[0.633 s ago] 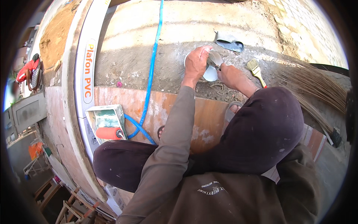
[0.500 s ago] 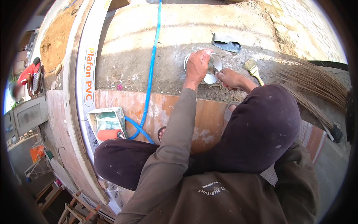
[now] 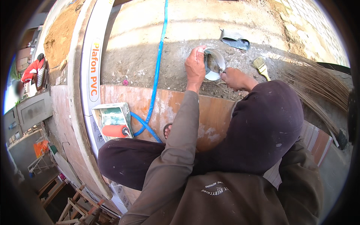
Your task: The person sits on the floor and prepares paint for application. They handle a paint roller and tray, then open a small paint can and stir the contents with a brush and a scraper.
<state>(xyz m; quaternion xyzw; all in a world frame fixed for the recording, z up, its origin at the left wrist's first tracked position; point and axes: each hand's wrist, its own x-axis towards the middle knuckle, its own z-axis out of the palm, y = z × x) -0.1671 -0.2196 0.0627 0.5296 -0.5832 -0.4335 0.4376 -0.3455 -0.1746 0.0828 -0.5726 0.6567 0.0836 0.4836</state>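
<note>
A white tub (image 3: 213,75) is tipped on its side over the dirt, its open mouth showing a grey-brown residue inside. My left hand (image 3: 195,67) grips the tub by its left side, thumb up at the rim. At the right edge of the mouth, my right hand (image 3: 237,79) is closed round a small tool, mostly hidden by the fingers, whose tip reaches into the tub. The tool's exact kind cannot be made out. A paint brush (image 3: 260,68) with pale, caked bristles lies to the right of this hand.
A blue hose (image 3: 155,75) crosses the ground and a stained board (image 3: 210,112). By my left knee sits a paint tray (image 3: 111,113) with an orange roller (image 3: 115,131). A cut grey pipe piece (image 3: 235,39) and a stick broom (image 3: 318,82) lie farther right. Another person (image 3: 34,71) crouches far left.
The tub has turned so that more of its inside shows. My left hand has shifted slightly along it, while the right hand stays at the mouth. The whole view has moved a little.
</note>
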